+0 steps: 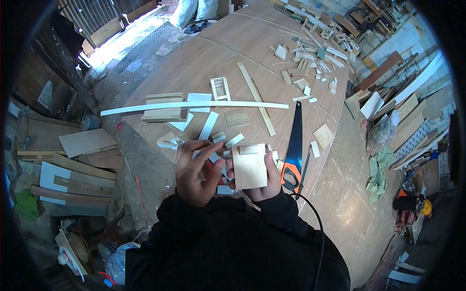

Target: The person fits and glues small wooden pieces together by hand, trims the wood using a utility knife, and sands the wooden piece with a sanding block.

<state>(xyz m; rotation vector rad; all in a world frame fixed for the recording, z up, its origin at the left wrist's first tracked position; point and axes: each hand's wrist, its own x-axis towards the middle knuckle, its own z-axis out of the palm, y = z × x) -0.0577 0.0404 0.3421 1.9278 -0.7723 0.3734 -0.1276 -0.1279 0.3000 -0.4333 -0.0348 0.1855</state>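
My right hand (271,180) is closed round a pale, squarish wooden block (250,169), held up over the near edge of the table. A small flat strip of wood (249,149) lies across the block's upper end. Just left of it, my left hand (196,174) is raised with thumb and fingers apart. Pale offcuts show behind those fingers; I see none plainly gripped. To the right of the block lies a handsaw (292,155) with a dark blade and an orange and black handle.
The wooden table (179,63) carries a long white strip (194,105), a slatted wooden piece (162,114), a small open wooden frame (220,89) and a narrow batten (256,99). Many scraps (310,60) are heaped at the far right. Boards (77,182) lean at left.
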